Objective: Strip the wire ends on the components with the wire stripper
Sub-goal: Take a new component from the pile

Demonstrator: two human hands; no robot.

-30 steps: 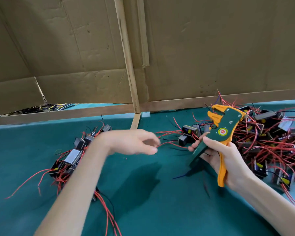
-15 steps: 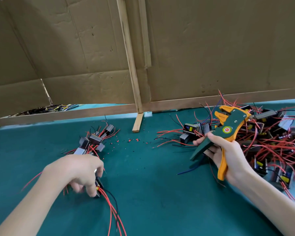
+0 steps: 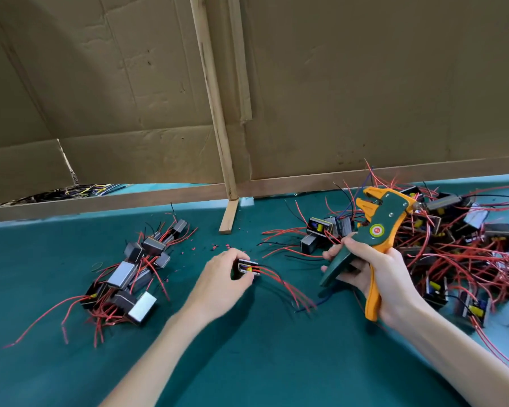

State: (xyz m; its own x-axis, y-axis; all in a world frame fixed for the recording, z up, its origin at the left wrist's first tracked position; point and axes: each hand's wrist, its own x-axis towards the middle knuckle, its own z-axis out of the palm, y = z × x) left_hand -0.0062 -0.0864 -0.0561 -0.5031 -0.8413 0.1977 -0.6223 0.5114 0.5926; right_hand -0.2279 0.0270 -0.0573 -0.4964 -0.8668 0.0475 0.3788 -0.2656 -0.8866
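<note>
My left hand [image 3: 222, 274] grips a small black component [image 3: 248, 267] over the middle of the green table; its red wires [image 3: 288, 289] trail to the right, blurred. My right hand [image 3: 373, 274] holds the orange and green wire stripper [image 3: 376, 230] by its handles, jaws pointing up and left, a little to the right of the component and apart from it.
A pile of components with red wires [image 3: 130, 274] lies at the left. A bigger tangle of components [image 3: 453, 245] fills the right side. Red insulation bits [image 3: 218, 246] dot the green table [image 3: 247, 362]. A cardboard wall [image 3: 365, 98] and wooden strip [image 3: 229, 215] close the back.
My left hand went from the left pile to the table's middle, now carrying a component with red wires. The right hand with the stripper stayed almost still.
</note>
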